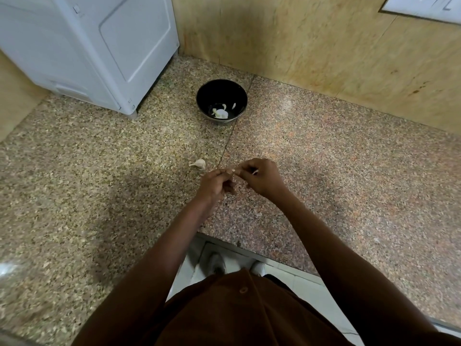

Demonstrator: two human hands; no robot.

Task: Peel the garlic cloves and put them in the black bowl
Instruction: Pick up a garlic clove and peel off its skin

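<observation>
Near the counter's (324, 158) front edge, both hands are meeting above the speckled stone; the left hand (215, 183) and right hand (262, 177) are each curling their fingers and pinching a small pale clove (232, 171) between them, mostly hidden by the fingertips; a white sliver is showing at the right hand's fingers. Just left of the hands, a garlic piece (198, 164) with papery white skin and a pointed tip is lying on the counter. Well beyond the hands, the black bowl (221, 101) is sitting near the wall, holding a few glossy white peeled cloves (220, 113); left of the bowl, a white appliance (99, 46) is standing.
</observation>
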